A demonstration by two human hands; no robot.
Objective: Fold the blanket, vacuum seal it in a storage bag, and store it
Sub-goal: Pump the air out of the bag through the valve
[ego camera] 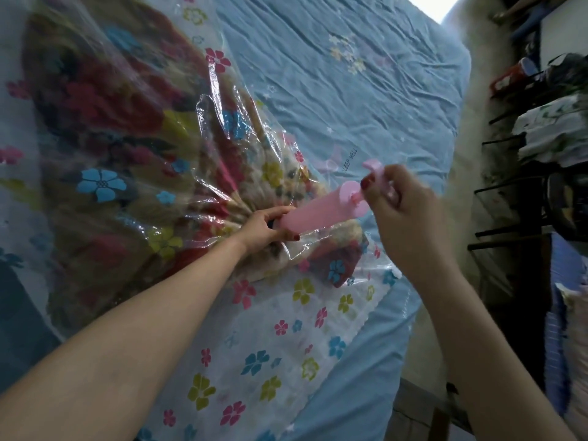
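Pink pump (pixel 321 209) base hidden by gripping left hand (pixel 265 229) | right hand (pixel 402 205) pinches handle (pixel 375 173) | blanket (pixel 127 138) blurred

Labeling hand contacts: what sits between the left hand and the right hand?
In the head view, the pink pump barrel spans it. The left hand grips its lower end at the storage bag; the right hand pinches the plunger handle.

Clear flower-printed storage bag (pixel 280 338) lies flat on bed, plastic puckered tight around folded floral blanket (pixel 105 148) inside. Pink hand pump (pixel 321 213) tilted, base seated on bag, plunger handle partly drawn out
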